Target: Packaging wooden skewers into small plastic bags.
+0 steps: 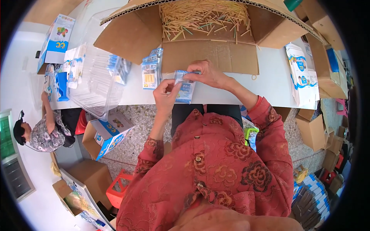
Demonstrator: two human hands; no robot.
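Centre frame: left hand [166,93] and right hand [206,74] both pinch one small packet [184,87] closed-fingered. Filled packets [151,71] stand stacked left of it on the tabletop [269,82]. Many loose sticks [204,17] remain in the box at top, so work looks far from finished.

We've got the small packet [185,87] pinched between our left hand [165,96] and right hand [206,74], right over the near edge of the table [269,82]. Behind it, toward the far edge, the open cardboard box [208,34] lies with a heap of thin sticks [204,17] in it. Just left of our hands a stack of packets [151,71] stands on the table, and further left the clear plastic tub [94,73] sticks out past the near edge. A stack of flat cartons [300,73] sits at the right end. Under the table's left end there's an open carton [110,136] on the floor.
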